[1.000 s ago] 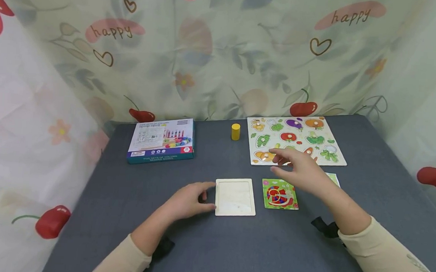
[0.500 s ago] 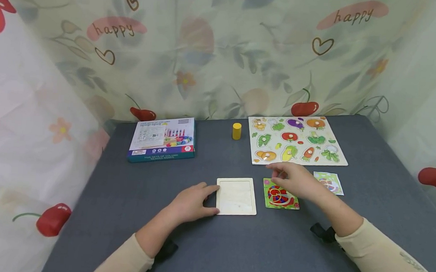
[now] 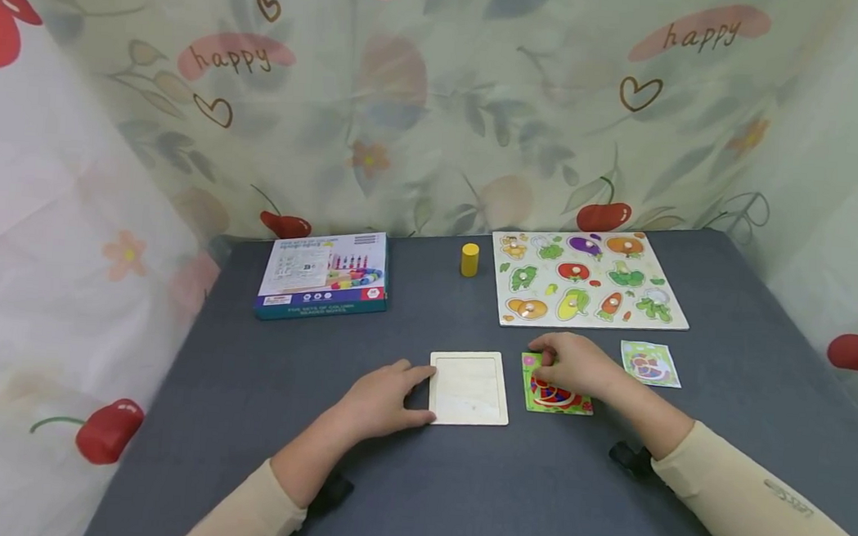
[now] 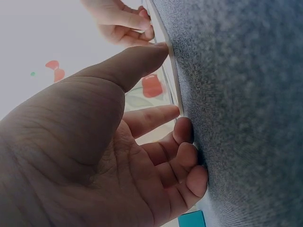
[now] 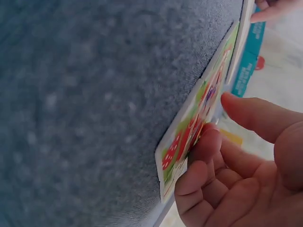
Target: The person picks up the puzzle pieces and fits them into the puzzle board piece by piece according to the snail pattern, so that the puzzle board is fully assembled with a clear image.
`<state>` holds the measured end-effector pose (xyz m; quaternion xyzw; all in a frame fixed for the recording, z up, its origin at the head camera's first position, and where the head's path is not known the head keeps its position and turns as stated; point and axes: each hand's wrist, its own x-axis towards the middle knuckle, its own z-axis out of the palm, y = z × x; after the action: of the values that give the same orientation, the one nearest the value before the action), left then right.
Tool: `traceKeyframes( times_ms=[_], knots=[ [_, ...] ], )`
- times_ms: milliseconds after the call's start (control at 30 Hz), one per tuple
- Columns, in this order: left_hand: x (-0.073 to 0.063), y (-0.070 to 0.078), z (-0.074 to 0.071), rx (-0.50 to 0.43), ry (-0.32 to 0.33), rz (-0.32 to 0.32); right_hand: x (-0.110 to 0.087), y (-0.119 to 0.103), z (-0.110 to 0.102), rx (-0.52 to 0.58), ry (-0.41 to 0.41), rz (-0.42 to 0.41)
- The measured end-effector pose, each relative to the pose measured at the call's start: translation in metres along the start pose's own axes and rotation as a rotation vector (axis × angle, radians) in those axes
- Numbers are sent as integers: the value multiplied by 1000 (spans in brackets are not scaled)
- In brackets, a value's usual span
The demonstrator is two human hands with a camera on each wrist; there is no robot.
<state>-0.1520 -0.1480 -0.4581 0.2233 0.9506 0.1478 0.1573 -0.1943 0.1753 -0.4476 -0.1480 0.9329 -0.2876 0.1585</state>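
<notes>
A square, pale wooden puzzle tray (image 3: 469, 389) lies flat in the middle of the table. My left hand (image 3: 386, 398) touches its left edge with thumb and index fingertips spread apart; the other fingers bend loosely beside the table in the left wrist view. To the right lies a square green snail puzzle (image 3: 559, 402) with red and blue pieces. Above it is my right hand (image 3: 574, 364), which hides its upper part. In the right wrist view the bent fingers come right at the puzzle's (image 5: 189, 127) surface, while the thumb (image 5: 255, 111) stands apart from them.
A pale printed snail card (image 3: 650, 365) lies right of the right hand. Behind stand a large vegetable peg puzzle (image 3: 590, 279), a small yellow cylinder (image 3: 470, 260) and a flat blue-and-white box (image 3: 323, 276). A patterned curtain (image 3: 439, 96) hangs around the dark grey table (image 3: 415, 488).
My right hand has come down and toward me from over the vegetable puzzle's edge to the snail puzzle, uncovering the printed card. My left fingertips have settled onto the tray's left edge.
</notes>
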Motion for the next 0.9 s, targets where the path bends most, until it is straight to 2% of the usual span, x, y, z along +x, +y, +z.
traceKeyframes(
  times_ms=[433, 700, 900],
  knots=[
    [0, 1, 1, 7, 4, 10, 0, -2, 2, 7, 47, 32],
    [-1, 0, 0, -3, 3, 12, 0, -4, 5, -92, 129, -6],
    [-1, 0, 1, -6, -3, 16, 1, -7, 7, -149, 153, -10]
  ],
)
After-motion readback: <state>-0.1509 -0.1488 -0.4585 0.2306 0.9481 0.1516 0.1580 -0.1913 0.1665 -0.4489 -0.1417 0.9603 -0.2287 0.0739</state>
